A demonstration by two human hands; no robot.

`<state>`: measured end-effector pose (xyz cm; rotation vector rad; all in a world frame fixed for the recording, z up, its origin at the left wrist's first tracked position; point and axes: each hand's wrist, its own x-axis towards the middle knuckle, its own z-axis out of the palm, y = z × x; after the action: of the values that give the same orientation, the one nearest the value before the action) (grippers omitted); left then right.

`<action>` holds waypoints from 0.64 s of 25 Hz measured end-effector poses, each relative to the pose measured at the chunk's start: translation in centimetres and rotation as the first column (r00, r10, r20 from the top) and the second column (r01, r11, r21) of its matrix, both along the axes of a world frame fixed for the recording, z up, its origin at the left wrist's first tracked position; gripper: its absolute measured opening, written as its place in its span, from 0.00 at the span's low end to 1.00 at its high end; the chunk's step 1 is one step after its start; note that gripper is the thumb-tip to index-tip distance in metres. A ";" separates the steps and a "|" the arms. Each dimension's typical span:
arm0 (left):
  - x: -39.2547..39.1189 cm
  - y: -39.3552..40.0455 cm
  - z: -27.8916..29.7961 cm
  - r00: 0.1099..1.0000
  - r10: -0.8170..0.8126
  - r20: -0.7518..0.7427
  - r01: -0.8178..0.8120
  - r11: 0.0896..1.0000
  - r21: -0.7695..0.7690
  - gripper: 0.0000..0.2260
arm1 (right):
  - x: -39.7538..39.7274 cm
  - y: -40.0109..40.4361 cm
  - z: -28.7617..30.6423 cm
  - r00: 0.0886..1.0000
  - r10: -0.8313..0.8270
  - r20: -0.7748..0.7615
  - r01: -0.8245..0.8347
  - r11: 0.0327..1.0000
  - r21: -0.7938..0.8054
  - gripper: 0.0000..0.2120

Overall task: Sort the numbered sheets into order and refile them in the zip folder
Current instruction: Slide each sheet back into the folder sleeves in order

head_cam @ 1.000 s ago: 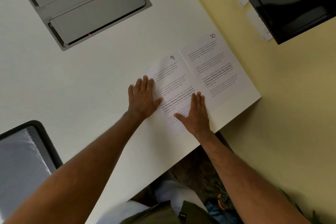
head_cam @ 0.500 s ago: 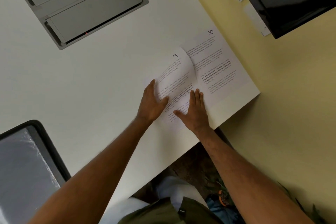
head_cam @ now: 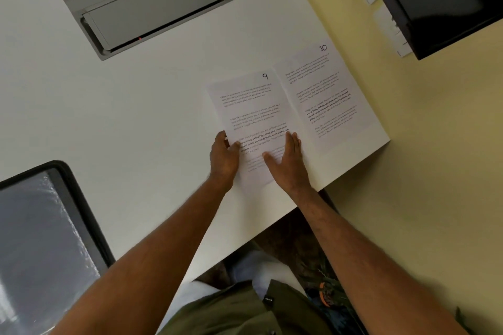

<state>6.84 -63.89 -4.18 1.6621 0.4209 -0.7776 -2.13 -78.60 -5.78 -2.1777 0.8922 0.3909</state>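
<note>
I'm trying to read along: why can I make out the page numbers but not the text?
Head view: the handwritten 9 and 10 are large and dark; the small print is soft, only its bold lines standing out; daylight washes the white table; the zip folder shows glare.

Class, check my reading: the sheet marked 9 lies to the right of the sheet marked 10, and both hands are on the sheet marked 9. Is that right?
Not quite. The head view shows the sheet marked 9 lying to the left of the sheet marked 10, not to its right. The rest holds: the left hand and the right hand are both on the 9.
</note>
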 end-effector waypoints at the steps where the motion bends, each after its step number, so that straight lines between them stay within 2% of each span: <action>1: 0.1 0.5 0.0 1.000 -0.012 0.023 0.012 1.000 0.016 0.16 | -0.1 0.5 0.2 1.000 -0.023 0.021 0.022 0.999 0.028 0.44; 7: 1.4 6.9 0.9 0.999 -0.015 0.043 0.013 0.998 0.057 0.18 | -0.8 3.5 1.5 0.989 -0.097 0.114 0.080 0.986 0.145 0.35; 10: 1.3 11.4 2.5 1.000 -0.004 -0.012 0.004 1.000 -0.003 0.16 | -0.3 5.6 2.3 0.972 -0.217 0.089 0.195 0.958 0.211 0.34; 12: 0.8 14.8 3.6 0.996 0.000 -0.092 -0.005 0.998 -0.055 0.15 | 0.4 7.4 3.1 0.934 -0.352 0.060 0.314 0.889 0.333 0.32; 14: -0.1 18.8 4.4 0.988 -0.037 -0.147 0.027 0.997 -0.067 0.14 | 0.9 9.5 3.7 0.885 -0.465 -0.016 0.414 0.771 0.483 0.27; 16: -1.2 22.7 4.7 0.983 -0.065 -0.169 0.056 0.997 -0.059 0.14 | 1.3 11.9 3.9 0.884 -0.458 -0.089 0.423 0.706 0.567 0.20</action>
<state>5.62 -41.20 0.47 1.5693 0.4665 -0.9731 -0.83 -66.70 -1.92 -1.3545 1.0642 0.3002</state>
